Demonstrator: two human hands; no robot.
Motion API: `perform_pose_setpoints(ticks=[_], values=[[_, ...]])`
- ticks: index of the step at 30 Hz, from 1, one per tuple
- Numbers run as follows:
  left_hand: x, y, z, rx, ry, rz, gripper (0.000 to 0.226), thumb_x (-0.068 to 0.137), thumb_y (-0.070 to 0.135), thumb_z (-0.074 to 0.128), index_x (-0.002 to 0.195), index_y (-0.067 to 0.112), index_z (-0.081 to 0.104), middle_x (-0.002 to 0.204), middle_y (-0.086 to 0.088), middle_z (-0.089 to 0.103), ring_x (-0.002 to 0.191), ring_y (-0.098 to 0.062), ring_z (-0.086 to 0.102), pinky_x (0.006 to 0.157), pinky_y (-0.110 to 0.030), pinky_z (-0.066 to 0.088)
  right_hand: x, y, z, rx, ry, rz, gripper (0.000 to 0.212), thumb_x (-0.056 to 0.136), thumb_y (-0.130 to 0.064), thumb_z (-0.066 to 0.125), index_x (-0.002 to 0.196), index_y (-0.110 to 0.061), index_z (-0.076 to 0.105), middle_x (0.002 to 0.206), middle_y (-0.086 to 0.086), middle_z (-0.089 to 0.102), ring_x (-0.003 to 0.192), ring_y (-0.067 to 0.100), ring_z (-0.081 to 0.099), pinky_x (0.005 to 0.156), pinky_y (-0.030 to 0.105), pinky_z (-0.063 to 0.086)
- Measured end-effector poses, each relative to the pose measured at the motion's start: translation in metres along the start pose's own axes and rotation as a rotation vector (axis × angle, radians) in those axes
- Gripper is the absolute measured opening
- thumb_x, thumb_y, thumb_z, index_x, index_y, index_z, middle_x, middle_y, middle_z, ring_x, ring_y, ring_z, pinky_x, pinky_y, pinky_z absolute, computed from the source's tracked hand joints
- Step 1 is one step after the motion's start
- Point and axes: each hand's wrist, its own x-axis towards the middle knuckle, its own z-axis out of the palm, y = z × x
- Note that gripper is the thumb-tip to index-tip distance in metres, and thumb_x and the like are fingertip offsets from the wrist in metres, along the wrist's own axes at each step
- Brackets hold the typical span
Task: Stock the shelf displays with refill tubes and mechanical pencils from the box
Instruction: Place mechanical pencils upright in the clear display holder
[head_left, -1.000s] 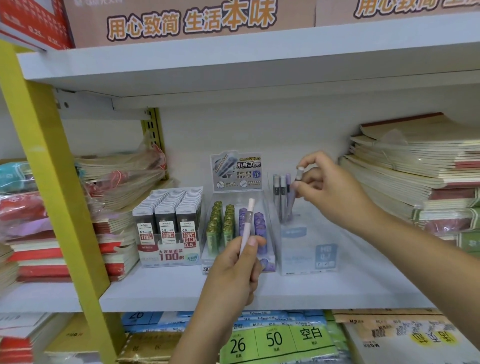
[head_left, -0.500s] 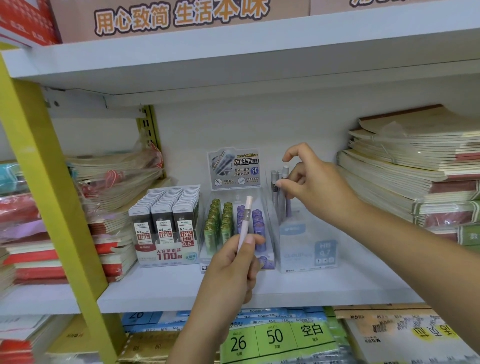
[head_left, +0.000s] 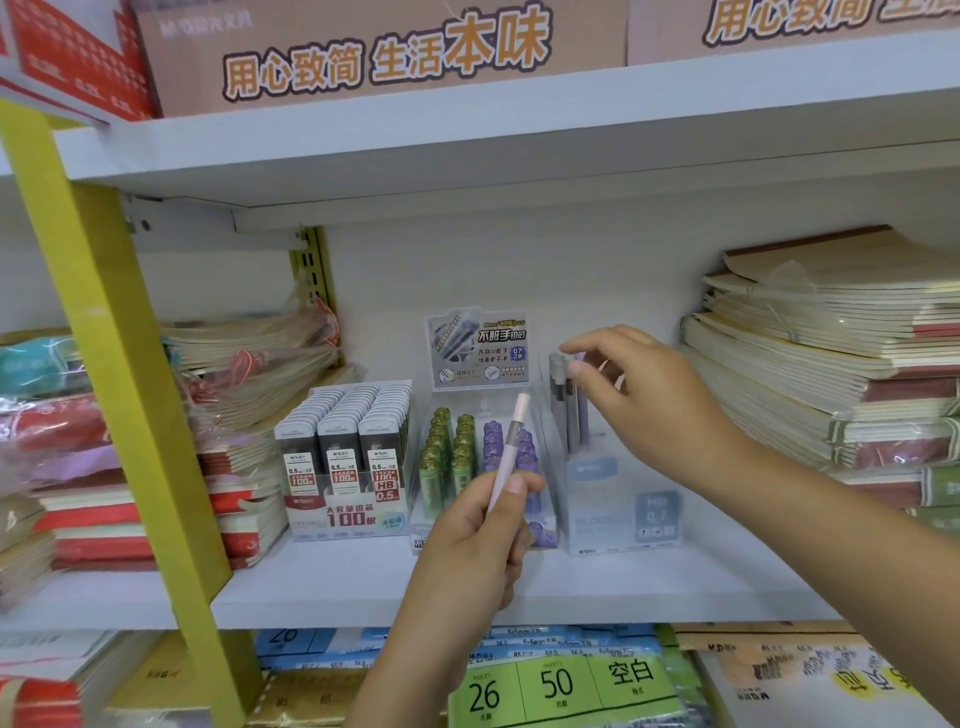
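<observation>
My left hand (head_left: 478, 540) holds a pale pink mechanical pencil (head_left: 509, 447) upright in front of the refill tube display (head_left: 483, 353), which has green tubes (head_left: 447, 452) and purple tubes (head_left: 491, 439). My right hand (head_left: 644, 400) reaches to the clear pencil display box (head_left: 618, 499). Its thumb and index finger pinch the top of a grey-lilac mechanical pencil (head_left: 570, 415), which stands in the box's back left corner beside two others. The rest of the box looks bare.
Black lead refill cases (head_left: 343, 431) fill a display to the left. Notebook stacks (head_left: 831, 364) rise at the right, wrapped notebooks (head_left: 249, 364) at the left. A yellow-green upright (head_left: 114, 364) crosses the left front. The upper shelf (head_left: 467, 130) hangs close overhead.
My right hand has lowered its pencil into the clear box's back left corner and stays at its top. My left hand with the pink pencil has hardly moved.
</observation>
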Motion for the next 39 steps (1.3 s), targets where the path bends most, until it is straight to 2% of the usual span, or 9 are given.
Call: perform_pose_setpoints(ticks=[6, 8, 10, 13, 17, 20, 26, 33, 39], values=[[0.001, 0.004, 0.015, 0.111, -0.006, 0.067, 0.023, 0.101, 0.042, 0.047, 0.100, 0.043, 0.070, 0.059, 0.011, 0.047, 0.046, -0.004, 0.038, 0.047, -0.019, 0.033, -0.024, -0.031, -0.015, 0.649, -0.328, 0.246, 0.019, 0.091, -0.020, 0.063, 0.106, -0.030, 0.067, 0.085, -0.009, 0.075, 0.068, -0.002, 0.063, 0.061, 0.009, 0.046], [0.003, 0.003, 0.024, 0.226, 0.088, 0.176, 0.016, 0.100, 0.041, 0.052, 0.103, 0.046, 0.066, 0.065, 0.011, 0.052, 0.054, -0.008, 0.047, 0.055, -0.027, 0.043, -0.021, -0.032, -0.017, 0.721, -0.231, 0.269, 0.016, 0.090, -0.010, 0.063, 0.101, -0.021, 0.067, 0.079, -0.002, 0.075, 0.065, 0.004, 0.064, 0.055, 0.014, 0.047], [0.006, -0.001, 0.029, 0.421, 0.264, 0.317, 0.022, 0.094, 0.042, 0.059, 0.115, 0.048, 0.058, 0.086, 0.018, 0.054, 0.079, -0.007, 0.055, 0.071, -0.024, 0.049, -0.013, -0.026, -0.026, 0.771, 0.036, 0.296, 0.014, 0.090, -0.005, 0.062, 0.094, -0.019, 0.064, 0.072, 0.001, 0.072, 0.058, 0.008, 0.064, 0.048, 0.017, 0.044], [0.009, -0.002, 0.030, 0.777, 0.420, 0.560, 0.043, 0.089, 0.039, 0.066, 0.131, 0.031, 0.054, 0.120, 0.016, 0.053, 0.112, -0.004, 0.044, 0.094, -0.018, 0.036, 0.005, -0.005, -0.047, 0.635, 0.338, 0.224, 0.016, 0.094, -0.010, 0.058, 0.093, -0.026, 0.057, 0.078, 0.002, 0.068, 0.062, 0.011, 0.066, 0.050, 0.016, 0.045], [0.016, -0.009, 0.030, 0.948, 0.248, 0.604, 0.049, 0.093, 0.036, 0.066, 0.140, 0.029, 0.053, 0.152, 0.012, 0.042, 0.146, -0.006, 0.023, 0.120, -0.031, 0.017, 0.018, 0.023, -0.044, 0.224, 0.220, 0.143, 0.013, 0.091, -0.018, 0.063, 0.101, -0.025, 0.063, 0.081, -0.002, 0.069, 0.076, 0.015, 0.067, 0.071, 0.026, 0.050], [0.020, -0.017, 0.029, 1.015, 0.183, 0.587, 0.047, 0.098, 0.040, 0.058, 0.143, 0.036, 0.048, 0.156, 0.019, 0.032, 0.145, 0.003, 0.009, 0.124, -0.031, 0.005, 0.018, 0.031, -0.030, -0.007, 0.088, 0.064, 0.014, 0.089, -0.020, 0.066, 0.103, -0.022, 0.066, 0.076, -0.013, 0.065, 0.076, 0.013, 0.062, 0.070, 0.024, 0.042], [0.022, -0.021, 0.027, 1.000, 0.195, 0.610, 0.047, 0.095, 0.034, 0.064, 0.140, 0.035, 0.051, 0.149, 0.019, 0.044, 0.137, 0.007, 0.025, 0.122, -0.026, 0.003, 0.017, 0.041, -0.011, -0.061, -0.016, 0.025, 0.014, 0.089, -0.021, 0.066, 0.102, -0.022, 0.067, 0.084, -0.003, 0.070, 0.082, 0.016, 0.064, 0.078, 0.037, 0.051], [0.024, -0.024, 0.026, 0.962, 0.205, 0.629, 0.047, 0.093, 0.030, 0.068, 0.137, 0.034, 0.054, 0.148, 0.017, 0.048, 0.138, 0.003, 0.035, 0.123, -0.025, 0.006, 0.023, 0.044, -0.010, -0.102, -0.007, 0.004, 0.022, 0.088, -0.030, 0.066, 0.097, -0.030, 0.046, 0.075, -0.011, 0.067, 0.069, 0.000, 0.055, 0.060, 0.029, 0.041], [0.025, -0.027, 0.025, 0.948, 0.203, 0.640, 0.047, 0.092, 0.029, 0.069, 0.136, 0.033, 0.055, 0.147, 0.015, 0.050, 0.138, -0.004, 0.040, 0.123, -0.028, 0.009, 0.028, 0.052, -0.001, -0.232, -0.029, -0.028, 0.020, 0.085, -0.030, 0.070, 0.102, -0.022, 0.062, 0.090, -0.005, 0.064, 0.090, 0.017, 0.051, 0.069, 0.031, 0.039]])
